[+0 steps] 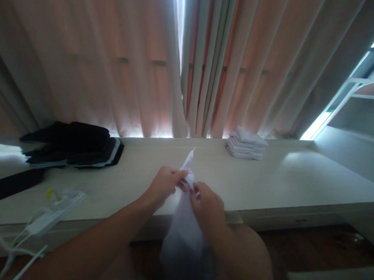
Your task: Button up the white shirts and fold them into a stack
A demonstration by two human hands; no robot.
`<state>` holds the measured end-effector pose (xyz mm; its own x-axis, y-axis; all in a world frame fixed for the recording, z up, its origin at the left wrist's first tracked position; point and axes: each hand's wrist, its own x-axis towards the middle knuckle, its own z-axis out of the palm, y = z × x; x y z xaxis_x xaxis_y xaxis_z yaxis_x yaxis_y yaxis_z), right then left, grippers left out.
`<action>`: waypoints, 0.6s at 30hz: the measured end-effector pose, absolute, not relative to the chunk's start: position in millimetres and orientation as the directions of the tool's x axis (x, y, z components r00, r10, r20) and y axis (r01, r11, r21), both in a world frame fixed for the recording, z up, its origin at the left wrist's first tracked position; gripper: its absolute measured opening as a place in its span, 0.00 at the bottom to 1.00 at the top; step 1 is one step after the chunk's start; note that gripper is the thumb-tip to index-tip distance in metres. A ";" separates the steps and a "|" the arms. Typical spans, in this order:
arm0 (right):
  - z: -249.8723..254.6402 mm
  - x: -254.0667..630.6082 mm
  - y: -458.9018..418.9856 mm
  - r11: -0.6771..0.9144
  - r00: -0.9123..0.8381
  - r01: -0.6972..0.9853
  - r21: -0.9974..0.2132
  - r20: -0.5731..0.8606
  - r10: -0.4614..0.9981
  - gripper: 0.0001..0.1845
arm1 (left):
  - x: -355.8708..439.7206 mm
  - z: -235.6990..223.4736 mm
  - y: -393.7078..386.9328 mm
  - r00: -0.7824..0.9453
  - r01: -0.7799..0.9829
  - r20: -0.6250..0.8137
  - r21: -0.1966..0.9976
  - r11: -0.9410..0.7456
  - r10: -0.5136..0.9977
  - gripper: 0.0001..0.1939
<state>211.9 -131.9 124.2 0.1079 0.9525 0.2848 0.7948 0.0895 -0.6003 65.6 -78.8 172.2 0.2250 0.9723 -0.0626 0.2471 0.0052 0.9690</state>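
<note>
A white, thin, slightly see-through plastic bag (pixel 185 226) hangs down in front of me, over the table's front edge. Its gathered top stands up in a narrow pointed tip. My left hand (pixel 169 180) pinches the bunched neck from the left, thumb on top. Just below and to the right, the fingers of my right hand (pixel 207 200) are closed on the same neck. Both hands almost touch each other. Something darker shows through the bag's lower part, too dim to name.
A long pale table (pixel 135 191) runs under closed curtains (pixel 140 72). Folded dark cloths (pixel 72 141) are piled at the left, with a white power strip (pixel 56 210) and cables nearer. A stack of folded white cloths (pixel 245 144) sits at the back right. Shelving (pixel 355 122) borders the right.
</note>
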 end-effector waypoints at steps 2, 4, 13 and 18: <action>129.4 218.7 -124.9 0.168 -0.002 0.634 -0.755 0.216 0.976 0.07 | 52.3 171.9 -75.4 0.279 0.234 -0.065 0.972 -0.003 0.958 0.19; 137.9 227.2 -117.7 0.180 -0.184 0.353 -0.918 0.121 0.975 0.08 | 36.4 172.5 -73.0 0.356 0.284 -0.019 0.955 -0.088 0.934 0.19; 216.7 257.5 -97.5 -0.110 -0.642 0.037 -0.993 -0.108 0.759 0.06 | 21.0 164.8 -72.3 0.666 0.306 0.359 0.668 -0.678 0.654 0.22; 255.2 275.5 -95.5 0.063 -0.612 0.311 -0.948 -0.149 0.777 0.05 | 15.2 179.5 -86.2 0.566 0.427 0.147 0.790 -0.440 0.811 0.27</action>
<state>275.5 -95.5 255.2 -0.6119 0.7768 -0.1488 0.3108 0.0632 -0.9484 15.2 -86.2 179.5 0.5658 0.8114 0.1467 0.4268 -0.4403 0.7899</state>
